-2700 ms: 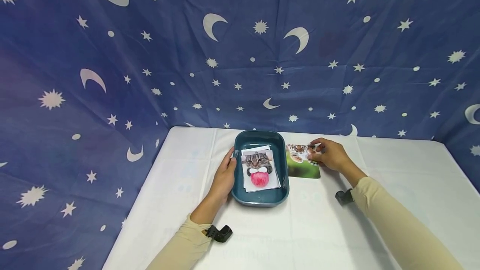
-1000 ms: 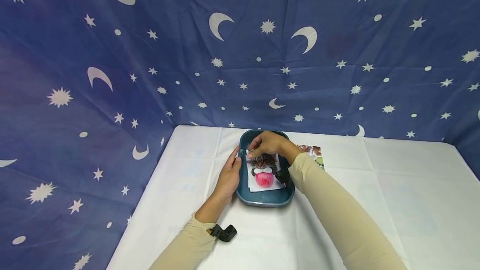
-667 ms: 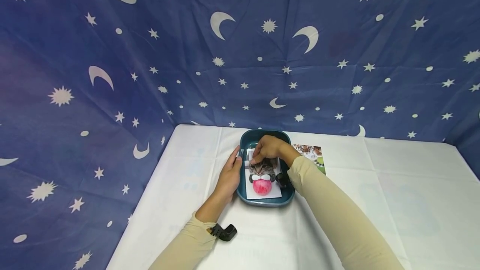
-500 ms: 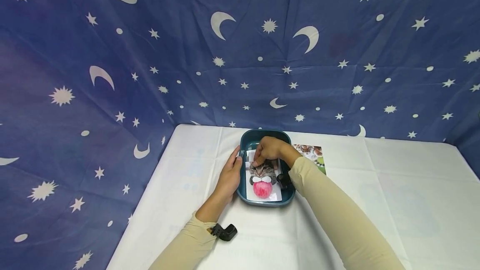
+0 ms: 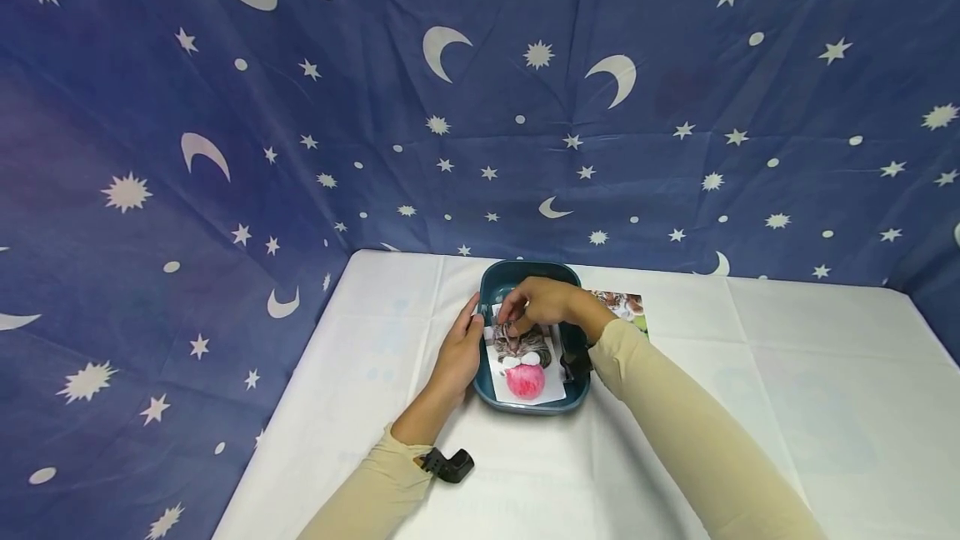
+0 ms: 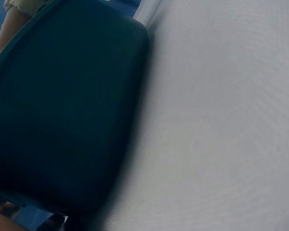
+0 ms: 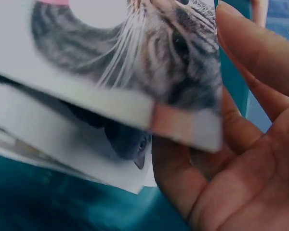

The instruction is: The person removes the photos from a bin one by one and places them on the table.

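In the head view, a tiger picture (image 5: 628,308) lies on the surface (image 5: 510,482) just beside the tray (image 5: 504,277), the right sleeve (image 5: 690,423) partly hiding it. Inside the tray, the right hand (image 5: 547,302) pinches the cat picture (image 5: 525,382); the left hand (image 5: 456,352) rests its extended fingers along the tray's side. A starry curtain (image 5: 480,90) rises behind. The left wrist view shows mostly the tray's outer wall. In the right wrist view, other pictures (image 7: 96,149) lie below the cat picture.
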Demonstrator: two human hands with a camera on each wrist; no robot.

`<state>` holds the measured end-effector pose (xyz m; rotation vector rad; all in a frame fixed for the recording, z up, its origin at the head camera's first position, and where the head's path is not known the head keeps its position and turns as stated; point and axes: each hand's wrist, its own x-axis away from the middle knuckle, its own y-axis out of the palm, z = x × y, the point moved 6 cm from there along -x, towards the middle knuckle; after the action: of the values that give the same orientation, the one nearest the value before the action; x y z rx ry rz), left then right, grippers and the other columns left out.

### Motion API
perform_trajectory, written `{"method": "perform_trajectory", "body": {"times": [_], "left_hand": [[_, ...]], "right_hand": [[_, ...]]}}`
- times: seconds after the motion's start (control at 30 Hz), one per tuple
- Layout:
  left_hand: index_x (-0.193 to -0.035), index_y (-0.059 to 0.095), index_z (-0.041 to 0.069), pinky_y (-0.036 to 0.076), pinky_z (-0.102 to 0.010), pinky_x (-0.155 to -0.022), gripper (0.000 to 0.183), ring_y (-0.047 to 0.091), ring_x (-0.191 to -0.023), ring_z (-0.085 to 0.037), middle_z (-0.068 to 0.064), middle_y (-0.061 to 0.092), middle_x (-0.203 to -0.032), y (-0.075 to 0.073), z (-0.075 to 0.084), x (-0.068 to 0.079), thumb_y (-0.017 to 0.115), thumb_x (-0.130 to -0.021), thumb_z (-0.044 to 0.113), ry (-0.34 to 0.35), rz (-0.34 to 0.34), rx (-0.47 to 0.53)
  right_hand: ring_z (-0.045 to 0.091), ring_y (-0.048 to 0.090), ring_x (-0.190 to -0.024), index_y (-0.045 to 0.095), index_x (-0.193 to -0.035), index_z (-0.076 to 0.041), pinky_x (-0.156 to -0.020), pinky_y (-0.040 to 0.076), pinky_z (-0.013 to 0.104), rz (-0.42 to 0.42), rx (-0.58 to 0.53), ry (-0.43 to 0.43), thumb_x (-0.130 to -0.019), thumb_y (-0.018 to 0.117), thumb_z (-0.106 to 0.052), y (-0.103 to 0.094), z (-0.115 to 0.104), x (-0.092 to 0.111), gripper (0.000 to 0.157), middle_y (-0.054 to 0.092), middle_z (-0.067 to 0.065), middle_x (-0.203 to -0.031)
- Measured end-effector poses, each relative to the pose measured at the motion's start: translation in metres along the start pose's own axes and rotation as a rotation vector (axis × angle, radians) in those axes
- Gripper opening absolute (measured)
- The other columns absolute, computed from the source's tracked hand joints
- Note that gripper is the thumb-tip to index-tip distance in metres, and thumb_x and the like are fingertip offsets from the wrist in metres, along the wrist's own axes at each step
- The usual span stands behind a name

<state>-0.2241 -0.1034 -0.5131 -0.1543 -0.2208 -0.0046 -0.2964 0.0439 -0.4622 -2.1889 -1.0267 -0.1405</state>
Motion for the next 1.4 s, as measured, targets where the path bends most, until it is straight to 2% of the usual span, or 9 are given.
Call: {"method": "perform_trajectory", "body": {"times": [0.13, 0.33, 0.47, 0.57, 0.7, 0.87, 1.1, 1.17, 1.4], "left_hand": [[-0.158, 0.036, 0.039, 0.021, -0.058, -0.125, 0.048, 0.026, -0.155, -0.03, 0.0, 0.035, -0.166, 0.001, 0.002, -0.001, 0.041, -0.111, 0.039, 0.002, 0.002, 0.003], [-0.158, 0.036, 0.039, 0.02, -0.059, -0.125, 0.047, 0.026, -0.155, -0.031, -0.001, 0.035, -0.166, 0.001, 0.002, 0.002, 0.041, -0.111, 0.037, -0.001, -0.002, 0.011], [-0.159, 0.036, 0.038, 0.019, -0.059, -0.125, 0.048, 0.025, -0.155, -0.03, -0.001, 0.034, -0.166, 0.001, 0.003, 0.003, 0.041, -0.111, 0.036, 0.006, -0.01, 0.015], [-0.159, 0.036, 0.038, 0.019, -0.059, -0.125, 0.048, 0.024, -0.156, -0.03, -0.001, 0.034, -0.166, 0.001, 0.003, 0.002, 0.041, -0.111, 0.036, 0.01, -0.012, 0.018], [-0.159, 0.036, 0.037, 0.019, -0.059, -0.125, 0.048, 0.025, -0.156, -0.031, -0.001, 0.035, -0.166, 0.001, 0.002, 0.001, 0.041, -0.111, 0.036, 0.005, -0.005, 0.014], [-0.159, 0.036, 0.037, 0.019, -0.059, -0.126, 0.047, 0.024, -0.156, -0.031, -0.002, 0.034, -0.166, 0.001, 0.002, 0.002, 0.041, -0.111, 0.036, 0.006, 0.001, 0.014], [-0.158, 0.037, 0.037, 0.018, -0.058, -0.126, 0.047, 0.023, -0.156, -0.03, -0.001, 0.034, -0.166, 0.001, 0.001, 0.002, 0.041, -0.111, 0.035, 0.017, -0.004, 0.029], [-0.158, 0.036, 0.038, 0.018, -0.058, -0.126, 0.047, 0.023, -0.156, -0.03, -0.001, 0.034, -0.167, 0.001, 0.001, 0.002, 0.041, -0.111, 0.036, 0.016, -0.005, 0.028], [-0.159, 0.037, 0.036, 0.02, -0.058, -0.125, 0.047, 0.025, -0.156, -0.031, -0.001, 0.034, -0.166, 0.002, 0.001, 0.002, 0.041, -0.111, 0.036, 0.012, 0.0, 0.033]], "right_hand": [[0.016, 0.063, -0.101, 0.076, -0.118, -0.016, -0.084, 0.055, 0.032, -0.021, 0.046, -0.003, -0.088, 0.077, -0.007, -0.001, -0.004, 0.012, 0.032, 0.071, 0.004, -0.114], [0.023, 0.06, -0.122, 0.071, -0.13, -0.025, -0.103, 0.051, 0.044, -0.003, 0.199, -0.027, -0.085, 0.078, -0.005, 0.001, -0.014, 0.028, 0.05, 0.068, 0.004, -0.132], [0.026, 0.062, -0.118, 0.069, -0.129, -0.025, -0.096, 0.054, 0.044, 0.05, 0.263, -0.031, -0.087, 0.078, -0.007, -0.001, -0.02, 0.038, 0.047, 0.067, 0.008, -0.132], [0.024, 0.07, -0.092, 0.065, -0.124, -0.022, -0.078, 0.059, 0.038, 0.086, 0.214, -0.017, -0.088, 0.077, -0.006, -0.002, -0.02, 0.046, 0.042, 0.067, 0.012, -0.129], [0.018, 0.065, -0.066, 0.065, -0.123, -0.021, -0.065, 0.056, 0.031, 0.156, 0.167, -0.026, -0.088, 0.079, -0.009, -0.005, -0.018, 0.057, 0.039, 0.067, 0.013, -0.123], [0.018, 0.064, -0.059, 0.07, -0.124, -0.027, -0.06, 0.058, 0.033, 0.269, 0.07, -0.013, -0.091, 0.078, -0.014, -0.01, -0.006, 0.077, 0.036, 0.066, 0.011, -0.118], [0.024, 0.07, -0.083, 0.07, -0.128, -0.032, -0.061, 0.062, 0.041, 0.41, -0.207, -0.009, -0.094, 0.075, -0.018, -0.022, 0.025, 0.105, 0.037, 0.062, 0.01, -0.134], [0.024, 0.068, -0.081, 0.069, -0.129, -0.033, -0.061, 0.061, 0.042, 0.454, -0.223, -0.013, -0.094, 0.075, -0.02, -0.026, 0.036, 0.112, 0.038, 0.062, 0.009, -0.134], [0.022, 0.054, -0.066, 0.064, -0.13, -0.02, -0.058, 0.056, 0.038, 0.632, -0.212, 0.037, -0.093, 0.077, -0.026, -0.042, 0.075, 0.143, 0.039, 0.06, 0.015, -0.108]]}}
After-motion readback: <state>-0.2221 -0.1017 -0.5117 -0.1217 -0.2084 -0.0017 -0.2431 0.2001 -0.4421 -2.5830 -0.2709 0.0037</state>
